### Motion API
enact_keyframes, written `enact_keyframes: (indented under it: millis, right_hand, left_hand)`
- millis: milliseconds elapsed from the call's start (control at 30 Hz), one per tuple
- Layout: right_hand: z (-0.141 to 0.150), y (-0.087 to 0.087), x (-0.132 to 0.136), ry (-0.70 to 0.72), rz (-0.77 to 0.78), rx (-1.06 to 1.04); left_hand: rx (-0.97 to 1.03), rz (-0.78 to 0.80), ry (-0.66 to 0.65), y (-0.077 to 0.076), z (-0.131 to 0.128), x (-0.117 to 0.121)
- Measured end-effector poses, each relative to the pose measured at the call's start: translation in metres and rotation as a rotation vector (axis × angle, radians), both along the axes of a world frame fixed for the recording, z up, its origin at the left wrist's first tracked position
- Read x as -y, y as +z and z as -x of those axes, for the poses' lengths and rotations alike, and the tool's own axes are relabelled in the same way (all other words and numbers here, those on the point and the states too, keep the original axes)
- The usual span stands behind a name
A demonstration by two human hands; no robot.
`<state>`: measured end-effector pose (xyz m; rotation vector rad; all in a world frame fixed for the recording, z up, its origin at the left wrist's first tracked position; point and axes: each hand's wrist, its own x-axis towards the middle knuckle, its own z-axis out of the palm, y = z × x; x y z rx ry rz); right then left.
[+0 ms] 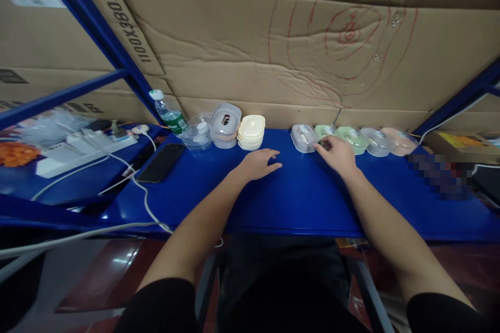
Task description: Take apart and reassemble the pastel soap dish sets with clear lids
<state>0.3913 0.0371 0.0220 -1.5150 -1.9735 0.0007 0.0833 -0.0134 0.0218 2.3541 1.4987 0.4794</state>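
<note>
My left hand hovers over the blue tabletop with fingers stretched forward and thumb apart, holding nothing. Just beyond it stands a stack of cream plastic lids. My right hand has its thumb and curled fingers at the right edge of a small grey see-through plastic box. That box lies at the left end of a row of similar boxes. Partly behind my right fingers is a green box, with a second green box, another grey box and a peach box to its right.
Left of the cream stack are stacked grey lids, a clear round container and a water bottle. A phone lies near a power strip with cables. Cardboard walls the back; a carton stands right.
</note>
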Motion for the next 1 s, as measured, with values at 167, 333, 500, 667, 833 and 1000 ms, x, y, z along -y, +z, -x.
enact_keyframes:
  millis: [167,333,500,667,833,1000]
  right_hand:
    - [0.017,-0.006,0.011,0.337,0.065,0.014]
    - [0.031,-0.013,0.017,0.532,0.234,0.101]
    - [0.028,-0.014,0.014,0.528,0.287,0.134]
    - [0.025,-0.012,0.012,0.501,0.277,0.141]
    - [0.026,-0.013,0.012,0.515,0.290,0.153]
    - [0.026,-0.014,0.014,0.488,0.291,0.045]
  left_hand:
    - [0.027,-0.116,0.286,0.013,0.008,-0.001]
    - [-0.010,-0.152,0.537,0.020,0.024,-0.006]
    - [-0.067,-0.122,0.601,0.017,0.034,-0.012]
    - [0.010,-0.149,0.602,0.014,0.039,-0.016]
    - [0.121,-0.178,0.574,0.016,0.041,-0.014]
    - [0.254,-0.317,0.486,0.017,0.034,-0.009]
